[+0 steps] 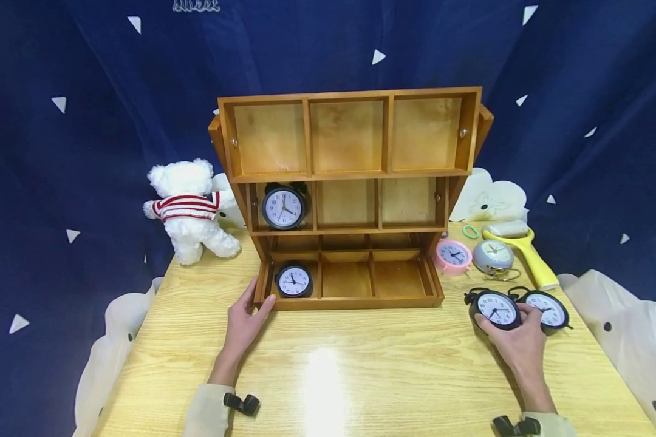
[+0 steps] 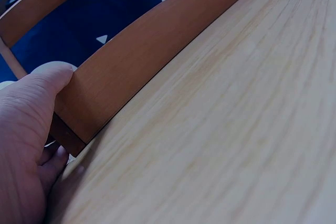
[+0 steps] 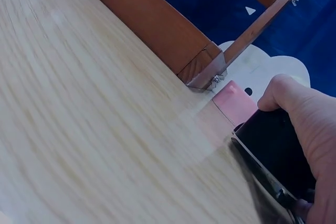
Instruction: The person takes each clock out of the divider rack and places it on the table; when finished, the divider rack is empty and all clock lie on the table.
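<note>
A three-tier wooden shelf [image 1: 350,302] stands on the table, divided into square compartments. My left hand [image 1: 244,321] holds its lower left corner, thumb on the front rim and fingers along the side. In the left wrist view the thumb lies against the board [image 2: 131,56]. One black alarm clock [image 1: 283,208] stands in the middle tier's left compartment; another black alarm clock [image 1: 293,281] sits in the bottom left one. At the right, my right hand [image 1: 519,343] grips a black twin-bell alarm clock [image 1: 496,309] by its sides. A similar black clock [image 1: 546,311] lies just beside it, partly covered by the fingers.
Right of the shelf are a pink alarm clock [image 1: 452,257], a grey-blue clock [image 1: 493,255], a green ring [image 1: 470,231] and a yellow-handled lint roller [image 1: 536,261]. A white teddy bear [image 1: 188,212] in a striped top sits at the left. Dark blue curtain [image 1: 328,48] hangs behind.
</note>
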A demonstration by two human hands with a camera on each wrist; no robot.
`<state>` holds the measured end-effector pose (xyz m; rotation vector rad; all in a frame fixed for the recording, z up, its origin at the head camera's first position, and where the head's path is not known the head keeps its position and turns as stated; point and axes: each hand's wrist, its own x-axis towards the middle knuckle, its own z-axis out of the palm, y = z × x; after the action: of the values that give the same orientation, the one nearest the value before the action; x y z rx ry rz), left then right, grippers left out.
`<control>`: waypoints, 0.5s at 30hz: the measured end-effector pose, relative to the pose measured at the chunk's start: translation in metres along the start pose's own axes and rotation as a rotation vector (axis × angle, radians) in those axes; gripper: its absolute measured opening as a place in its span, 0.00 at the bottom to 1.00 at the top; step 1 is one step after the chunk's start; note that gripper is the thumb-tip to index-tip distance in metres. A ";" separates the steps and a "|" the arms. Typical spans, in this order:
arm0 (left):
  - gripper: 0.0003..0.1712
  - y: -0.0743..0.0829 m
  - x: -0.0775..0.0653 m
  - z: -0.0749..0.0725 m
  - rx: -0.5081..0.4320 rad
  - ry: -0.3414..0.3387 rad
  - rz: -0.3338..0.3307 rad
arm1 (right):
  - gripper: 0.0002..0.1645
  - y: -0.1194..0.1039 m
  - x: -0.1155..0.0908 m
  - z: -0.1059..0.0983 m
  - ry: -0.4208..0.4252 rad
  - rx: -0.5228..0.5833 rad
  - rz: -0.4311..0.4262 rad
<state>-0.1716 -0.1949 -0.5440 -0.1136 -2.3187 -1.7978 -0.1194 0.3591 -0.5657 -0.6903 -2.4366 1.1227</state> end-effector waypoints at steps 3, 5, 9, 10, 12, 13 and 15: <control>0.40 0.000 0.000 0.000 0.006 0.000 -0.004 | 0.59 0.002 0.001 0.001 0.005 0.002 -0.013; 0.41 -0.001 0.000 -0.001 0.006 -0.001 -0.005 | 0.58 0.002 0.000 0.002 0.010 0.006 -0.030; 0.41 -0.002 0.000 -0.001 0.004 -0.003 -0.003 | 0.56 0.002 -0.001 0.003 0.029 0.010 -0.066; 0.41 -0.002 0.000 -0.001 0.003 -0.003 -0.004 | 0.55 0.002 -0.001 0.004 0.034 0.010 -0.073; 0.41 -0.002 0.000 -0.001 0.004 -0.002 -0.004 | 0.55 0.002 -0.002 0.003 0.040 0.003 -0.079; 0.41 -0.002 0.000 -0.001 0.002 -0.003 -0.004 | 0.56 0.002 -0.002 0.003 0.042 0.000 -0.079; 0.41 -0.002 0.000 -0.001 0.000 -0.003 -0.007 | 0.57 0.001 -0.003 0.003 0.047 -0.005 -0.078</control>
<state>-0.1721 -0.1961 -0.5457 -0.1093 -2.3242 -1.8020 -0.1180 0.3563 -0.5686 -0.6106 -2.4058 1.0589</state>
